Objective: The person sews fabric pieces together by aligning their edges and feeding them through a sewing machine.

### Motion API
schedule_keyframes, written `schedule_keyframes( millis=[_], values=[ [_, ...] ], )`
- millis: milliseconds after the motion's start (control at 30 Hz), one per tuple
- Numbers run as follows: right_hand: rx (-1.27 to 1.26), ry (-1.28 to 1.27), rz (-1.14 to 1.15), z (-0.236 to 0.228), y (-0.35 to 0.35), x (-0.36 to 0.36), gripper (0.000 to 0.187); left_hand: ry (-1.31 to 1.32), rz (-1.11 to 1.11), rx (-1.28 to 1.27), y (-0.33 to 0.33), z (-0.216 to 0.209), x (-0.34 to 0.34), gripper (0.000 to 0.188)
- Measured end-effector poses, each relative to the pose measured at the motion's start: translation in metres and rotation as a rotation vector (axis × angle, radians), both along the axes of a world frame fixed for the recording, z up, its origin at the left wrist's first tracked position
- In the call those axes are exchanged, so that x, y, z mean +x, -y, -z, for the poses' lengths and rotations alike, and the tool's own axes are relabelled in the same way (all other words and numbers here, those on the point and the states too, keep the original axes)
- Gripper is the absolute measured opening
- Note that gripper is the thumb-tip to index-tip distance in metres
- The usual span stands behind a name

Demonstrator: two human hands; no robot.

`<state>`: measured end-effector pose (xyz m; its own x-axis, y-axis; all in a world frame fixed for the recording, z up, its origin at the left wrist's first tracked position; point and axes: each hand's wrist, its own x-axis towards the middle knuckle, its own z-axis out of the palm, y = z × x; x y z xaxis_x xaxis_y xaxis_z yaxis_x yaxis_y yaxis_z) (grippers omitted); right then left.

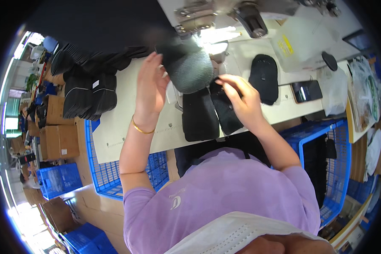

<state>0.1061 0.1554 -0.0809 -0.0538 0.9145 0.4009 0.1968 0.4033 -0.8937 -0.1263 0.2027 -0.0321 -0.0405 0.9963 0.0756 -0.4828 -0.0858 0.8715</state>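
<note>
Under the lit needle area of a sewing machine (197, 19) lies a rounded black textured fabric piece (188, 72), with two black padded flaps hanging below it, a left flap (200, 116) and a right flap (227, 114). My left hand (151, 82) is at the left side of the textured piece, fingers stretched upward and apart, fingertips close to its edge. On the other side, my right hand (244, 97) pinches the upper end of the right flap between thumb and forefinger. Part of the textured piece's far edge blurs into the dark machine area.
Stacked black pads (91, 97) stand on the white table (127, 106) at left. To the right lie another black pad (263, 78), a phone (306, 91) and a plastic bag (335, 91). Blue crates, a left crate (98, 169) and a right crate (343, 165), flank me below the tabletop.
</note>
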Motion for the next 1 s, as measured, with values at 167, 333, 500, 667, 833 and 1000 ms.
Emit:
schedule_keyframes(
  millis=[167,333,500,667,833,1000],
  values=[
    [0.233,0.619,0.296,0.044,0.027,0.038,0.049,-0.240,0.151,-0.194,-0.058,-0.006,-0.021,0.022],
    [0.186,0.817,0.291,0.051,0.046,0.027,0.076,-0.919,-0.418,0.239,-0.108,0.003,-0.013,0.042],
    [0.104,0.861,0.326,0.066,0.046,0.036,0.073,-1.425,-0.283,0.305,0.003,0.077,0.005,0.070],
    [0.240,0.820,0.292,0.063,0.042,0.023,0.070,-1.416,-0.113,0.078,0.110,0.088,0.014,0.084],
    [0.238,0.721,0.257,0.059,0.042,0.012,0.066,-1.422,-0.395,0.293,0.121,0.097,0.014,0.073],
    [0.171,0.507,0.131,0.051,0.043,0.027,0.054,-1.309,-0.178,0.250,0.099,0.087,0.021,0.054]
  ],
)
